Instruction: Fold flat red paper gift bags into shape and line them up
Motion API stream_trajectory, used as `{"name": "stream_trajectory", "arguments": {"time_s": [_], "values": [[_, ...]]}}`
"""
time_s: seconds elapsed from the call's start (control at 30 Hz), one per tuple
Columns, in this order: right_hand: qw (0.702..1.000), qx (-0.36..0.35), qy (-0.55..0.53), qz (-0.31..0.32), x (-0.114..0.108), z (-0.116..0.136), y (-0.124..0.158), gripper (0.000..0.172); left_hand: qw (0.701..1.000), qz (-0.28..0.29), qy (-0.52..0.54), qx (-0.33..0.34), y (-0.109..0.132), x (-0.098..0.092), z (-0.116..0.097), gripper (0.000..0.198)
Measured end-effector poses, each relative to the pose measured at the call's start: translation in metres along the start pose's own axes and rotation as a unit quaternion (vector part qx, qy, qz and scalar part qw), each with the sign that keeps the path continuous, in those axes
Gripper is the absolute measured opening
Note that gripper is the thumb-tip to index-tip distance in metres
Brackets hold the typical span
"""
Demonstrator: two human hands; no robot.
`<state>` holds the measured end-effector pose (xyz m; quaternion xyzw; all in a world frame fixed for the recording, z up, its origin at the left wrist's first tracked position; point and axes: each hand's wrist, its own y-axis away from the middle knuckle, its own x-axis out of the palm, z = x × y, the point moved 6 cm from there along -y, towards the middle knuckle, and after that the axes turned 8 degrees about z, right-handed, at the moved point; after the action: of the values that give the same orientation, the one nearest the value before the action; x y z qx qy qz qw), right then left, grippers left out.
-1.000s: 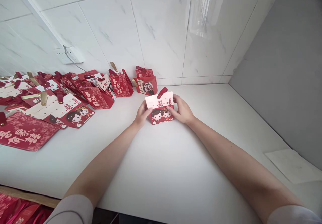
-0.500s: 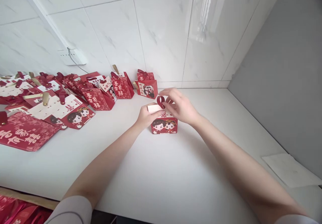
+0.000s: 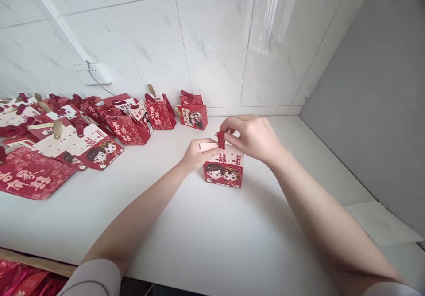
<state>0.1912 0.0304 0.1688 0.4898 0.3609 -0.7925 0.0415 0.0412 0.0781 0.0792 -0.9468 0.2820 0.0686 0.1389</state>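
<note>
A: Which step are you seeing in hand?

B: Working on the handle, I'm judging. The left hand (image 3: 196, 156) is gripping the upper left of a red and white box (image 3: 223, 175), partly closed, its thumb lying across the front. The right hand (image 3: 256, 138) is pinching a dark red ribbon (image 3: 221, 140) between thumb and bent fingers, just above the box's top edge.

A: Where is the box sitting?

B: It's standing nearly upright on the tabletop (image 3: 199, 238), between the back and front edges and well left of the back right corner. Finished-looking boxes (image 3: 124, 130) are crowding toward the left, some standing near the back edge.

A: What is the next move calling for?

B: A steady left grip and a light pull on the ribbon, I'm thinking, as the thin card could be creasing under a hard tug.

A: And what are you missing?

B: The left thumb is meeting the ribbon's lower end, so I can't tell how it's fastening. The left fingers are mostly hiding behind the box, and its back isn't showing. The crowd of boxes is running out of view at the left, and red packages (image 3: 29, 279) below the front edge are getting cut off. The right forearm is partly covering a pale sheet (image 3: 387, 221) near the right edge.
</note>
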Motion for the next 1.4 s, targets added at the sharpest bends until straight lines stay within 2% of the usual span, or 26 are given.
{"name": "stream_trajectory", "arguments": {"time_s": [0.13, 0.23, 0.3, 0.37, 0.47, 0.67, 0.87, 1.03, 1.17, 1.4], "values": [[0.995, 0.079, 0.029, 0.049, 0.009, -0.010, -0.002, 0.031, 1.000, -0.008, 0.004, 0.003, 0.001, -0.002, -0.002, 0.032], [0.990, 0.113, -0.020, 0.081, 0.014, -0.015, -0.002, 0.031, 1.000, -0.020, 0.004, 0.005, 0.001, -0.003, -0.003, 0.031], [0.984, 0.108, -0.078, 0.119, 0.015, -0.015, -0.002, 0.027, 1.000, -0.030, 0.007, 0.001, 0.001, -0.003, -0.002, 0.032], [0.971, 0.091, -0.125, 0.183, 0.018, -0.012, 0.000, 0.028, 0.999, -0.035, 0.011, -0.001, 0.001, -0.003, 0.000, 0.033], [0.957, 0.071, -0.138, 0.245, 0.021, -0.010, 0.004, 0.032, 0.999, -0.038, 0.001, 0.006, 0.001, -0.003, 0.001, 0.034], [0.958, 0.047, -0.131, 0.251, 0.021, -0.009, 0.007, 0.020, 0.998, -0.033, -0.042, 0.029, 0.001, -0.004, -0.005, 0.037], [0.972, 0.028, -0.118, 0.201, 0.023, -0.009, 0.003, 0.018, 0.994, -0.030, -0.092, 0.052, 0.003, -0.002, -0.007, 0.032], [0.962, 0.008, -0.129, 0.241, 0.024, -0.010, 0.004, 0.021, 0.981, -0.028, -0.160, 0.107, 0.006, 0.004, -0.022, 0.023], [0.952, -0.007, -0.138, 0.272, 0.021, -0.006, 0.007, 0.025, 0.970, -0.003, -0.181, 0.162, 0.010, 0.009, -0.032, 0.016], [0.937, -0.013, -0.184, 0.297, 0.019, -0.002, 0.008, 0.026, 0.965, 0.036, -0.189, 0.178, 0.008, 0.008, -0.036, 0.016]]}}
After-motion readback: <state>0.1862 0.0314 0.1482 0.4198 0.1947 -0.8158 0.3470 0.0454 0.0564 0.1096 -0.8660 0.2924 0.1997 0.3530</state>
